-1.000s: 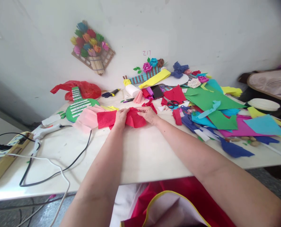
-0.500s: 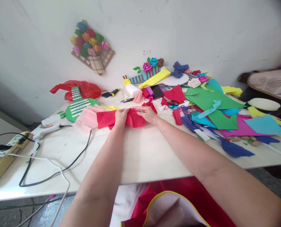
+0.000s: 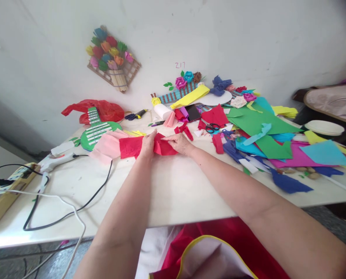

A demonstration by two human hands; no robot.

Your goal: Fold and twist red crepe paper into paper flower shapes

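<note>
Red crepe paper (image 3: 163,145) spans the gap between my two hands above the white table. My left hand (image 3: 149,144) is closed on its left part, thumb pointing away from me. With its fingers pointing left, my right hand (image 3: 182,144) pinches the right part of the same paper. To the left of my left hand, another stretch of red crepe paper (image 3: 130,147) overlaps a pale pink sheet (image 3: 107,145); whether the red parts join is hidden by the hand. Just behind my right hand lie folded red scraps (image 3: 184,130).
A green guitar-shaped craft (image 3: 99,131), a glue gun (image 3: 58,161) and its black cord are on the left. Scissors (image 3: 211,126) and green paper (image 3: 263,120) lie right. Pliers (image 3: 136,114), a phone (image 3: 193,113) and paper flowers (image 3: 188,77) are at the back.
The red paper between my hands has shifted and folded differently. My right fingers have moved slightly down on it, and the left thumb sticks up more.
</note>
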